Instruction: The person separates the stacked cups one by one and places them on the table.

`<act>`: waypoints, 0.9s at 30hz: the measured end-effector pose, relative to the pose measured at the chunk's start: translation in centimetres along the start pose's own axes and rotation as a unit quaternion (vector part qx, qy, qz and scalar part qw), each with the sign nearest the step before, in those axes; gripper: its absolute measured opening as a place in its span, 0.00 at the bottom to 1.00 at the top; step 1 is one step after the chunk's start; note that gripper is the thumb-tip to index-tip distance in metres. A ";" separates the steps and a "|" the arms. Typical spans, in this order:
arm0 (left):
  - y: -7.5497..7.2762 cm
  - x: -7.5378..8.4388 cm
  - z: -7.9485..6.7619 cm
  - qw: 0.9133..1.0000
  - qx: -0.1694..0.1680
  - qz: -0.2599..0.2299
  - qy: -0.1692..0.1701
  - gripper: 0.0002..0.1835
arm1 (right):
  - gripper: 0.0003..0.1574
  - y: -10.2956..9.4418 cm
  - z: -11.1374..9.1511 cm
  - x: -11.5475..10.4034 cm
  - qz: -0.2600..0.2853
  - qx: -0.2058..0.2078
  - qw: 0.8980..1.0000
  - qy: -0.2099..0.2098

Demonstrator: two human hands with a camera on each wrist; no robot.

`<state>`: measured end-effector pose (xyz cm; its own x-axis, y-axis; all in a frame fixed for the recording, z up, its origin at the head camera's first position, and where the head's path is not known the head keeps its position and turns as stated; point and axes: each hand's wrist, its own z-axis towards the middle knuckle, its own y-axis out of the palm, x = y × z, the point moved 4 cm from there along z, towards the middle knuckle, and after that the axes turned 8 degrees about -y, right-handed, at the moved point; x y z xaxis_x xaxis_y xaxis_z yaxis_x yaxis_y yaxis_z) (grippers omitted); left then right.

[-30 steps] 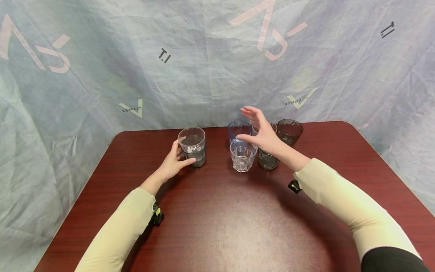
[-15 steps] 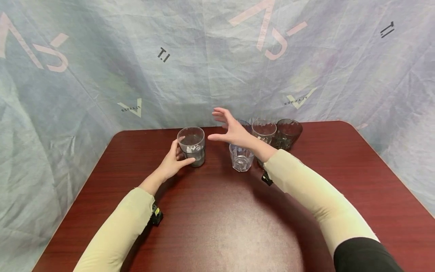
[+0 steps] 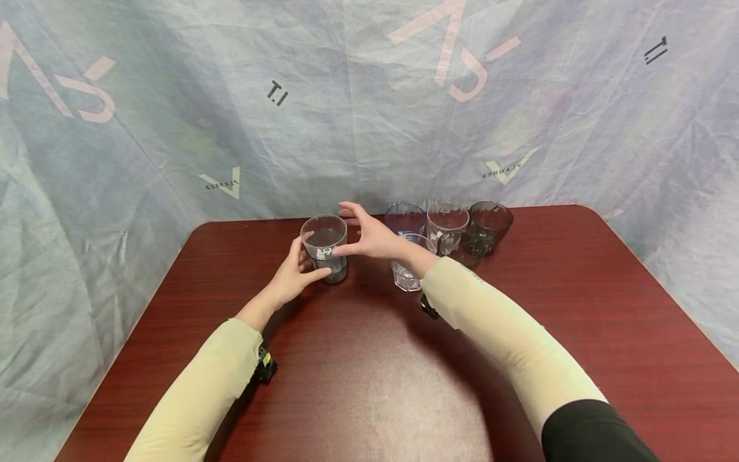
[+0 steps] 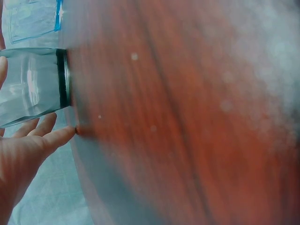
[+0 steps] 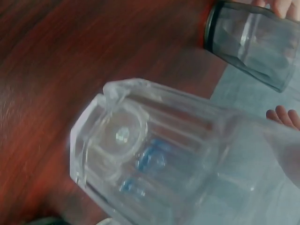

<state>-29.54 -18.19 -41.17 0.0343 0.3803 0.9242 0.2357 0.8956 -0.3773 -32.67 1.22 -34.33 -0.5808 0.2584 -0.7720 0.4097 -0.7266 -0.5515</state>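
A grey tinted glass stands upright on the left part of the table. My left hand holds it from the left, thumb across its front and fingers reaching behind. In the left wrist view the grey glass shows side-on, with the left hand's fingers along it. My right hand is at the glass's right side, fingers spread and thumb overlapping its front. The right wrist view has a clear faceted glass close to the camera and the grey glass beyond, with the right fingers apart from it.
Right of the hands stand several glasses: a blue one, a clear one, a dark one, another dark one and the clear faceted one, partly behind my right wrist. Grey cloth hangs behind the wooden table.
My right hand has moved left from above the group of glasses to the right side of the grey glass. The left hand has stayed at that glass.
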 end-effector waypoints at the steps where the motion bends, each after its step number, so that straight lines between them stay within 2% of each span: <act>1: 0.0 0.0 0.0 1.000 0.001 0.002 0.002 0.49 | 0.60 0.2 0.1 0.1 -0.005 -0.005 1.000 0.003; 8: -0.1 0.2 -0.2 1.000 -0.005 0.009 0.006 0.48 | 0.60 1.1 0.6 0.2 -0.028 -0.031 0.999 0.016; 15: 0.1 2.8 -1.7 1.000 -0.021 -0.005 -0.010 0.47 | 0.58 1.6 0.7 0.1 -0.035 -0.033 0.999 0.024; 21: 0.0 0.4 -0.2 1.000 -0.015 -0.009 -0.007 0.48 | 0.55 1.7 0.7 0.0 -0.023 -0.027 0.999 0.023; 27: 0.0 0.1 -0.2 1.000 -0.008 0.001 0.003 0.48 | 0.54 1.8 0.6 0.0 -0.028 -0.021 0.999 0.012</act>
<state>-29.36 -18.23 -41.09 0.0400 0.3806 0.9239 0.2510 0.8911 -0.3780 -32.36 -0.50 -35.10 -0.5864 0.3138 -0.7468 0.4068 -0.6831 -0.6065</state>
